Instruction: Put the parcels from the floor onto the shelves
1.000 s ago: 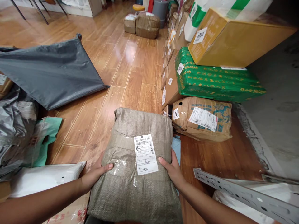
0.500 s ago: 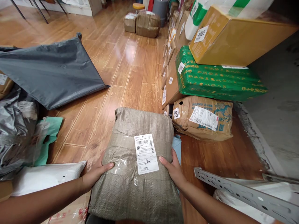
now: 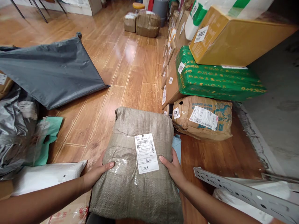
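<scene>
I hold a bulky parcel (image 3: 137, 183) wrapped in grey-brown woven sacking, with clear tape around it and a white shipping label (image 3: 146, 153) on top. My left hand (image 3: 95, 174) grips its left side with the thumb lying on top. My right hand (image 3: 174, 169) grips its right side, thumb beside the label. The parcel is just above the wooden floor, in front of me.
Stacked parcels line the right wall: a brown paper-wrapped one (image 3: 203, 119), a green one (image 3: 217, 81), a yellow box (image 3: 233, 37). A dark grey bag (image 3: 51, 71) lies at left, a white mailer (image 3: 44, 179) near my left arm, a perforated metal rail (image 3: 243, 193) at lower right.
</scene>
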Demonstrator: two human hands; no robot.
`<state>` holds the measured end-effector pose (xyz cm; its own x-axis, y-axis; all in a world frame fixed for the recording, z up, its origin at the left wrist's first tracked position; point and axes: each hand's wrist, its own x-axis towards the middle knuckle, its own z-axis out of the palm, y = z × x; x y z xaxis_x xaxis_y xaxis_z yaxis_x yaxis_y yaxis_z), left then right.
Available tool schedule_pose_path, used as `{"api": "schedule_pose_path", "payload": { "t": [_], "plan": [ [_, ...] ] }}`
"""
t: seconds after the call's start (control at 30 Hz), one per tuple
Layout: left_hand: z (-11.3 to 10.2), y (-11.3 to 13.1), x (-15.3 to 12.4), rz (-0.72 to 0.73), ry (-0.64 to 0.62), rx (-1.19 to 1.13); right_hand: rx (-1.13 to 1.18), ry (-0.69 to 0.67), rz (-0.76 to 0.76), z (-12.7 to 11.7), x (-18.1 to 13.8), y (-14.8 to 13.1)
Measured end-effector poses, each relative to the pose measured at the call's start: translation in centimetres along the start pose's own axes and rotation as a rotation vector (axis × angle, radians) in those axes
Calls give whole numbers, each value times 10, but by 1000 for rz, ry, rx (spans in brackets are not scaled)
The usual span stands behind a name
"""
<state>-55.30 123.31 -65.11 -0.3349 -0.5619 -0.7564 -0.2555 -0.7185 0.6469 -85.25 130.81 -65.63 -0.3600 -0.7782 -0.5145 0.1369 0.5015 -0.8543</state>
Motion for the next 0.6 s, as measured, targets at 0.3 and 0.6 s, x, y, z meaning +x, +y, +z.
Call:
{"api": "schedule_pose_path", "payload": {
  "t": [0.3, 0.6],
  "plan": [
    [6, 13, -3, -1, 3, 36, 5, 11, -15, 2, 1, 0],
    [-22, -27, -11, -130, -27, -16, 48, -27, 150, -43, -22, 28]
  ]
}}
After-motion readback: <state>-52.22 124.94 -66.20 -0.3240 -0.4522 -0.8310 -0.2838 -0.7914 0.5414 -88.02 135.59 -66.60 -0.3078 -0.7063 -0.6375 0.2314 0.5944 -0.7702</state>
